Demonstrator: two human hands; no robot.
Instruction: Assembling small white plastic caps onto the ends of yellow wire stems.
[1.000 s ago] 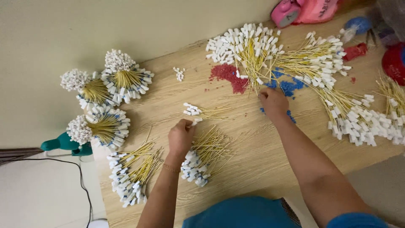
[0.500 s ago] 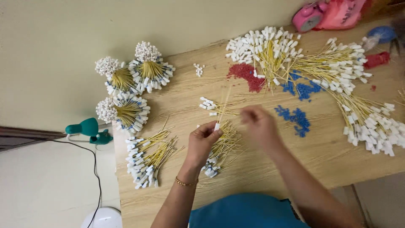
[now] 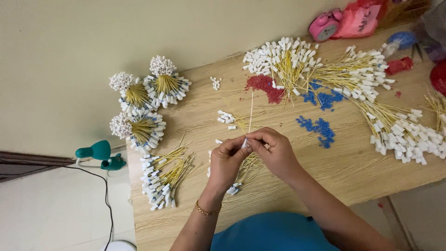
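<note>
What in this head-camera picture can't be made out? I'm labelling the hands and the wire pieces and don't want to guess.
- Head view: where left hand and right hand pinch the thin yellow wire, the fingers hide its lower end.
- The loose pile of wires under the hands is partly covered.
- The red object is cut off by the right edge.
- The small blue pieces are too small to tell their shape.

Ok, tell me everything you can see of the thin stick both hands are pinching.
The thin stick is a single pale yellow strand, straight and very slender, looking like wire or plastic. It stands nearly upright in the view, its free end pointing away from the person toward the red beads. A small white piece sits at its lower end, where the left hand and right hand pinch it together. It is lifted above the wooden table, over a loose bundle of similar sticks.
</note>
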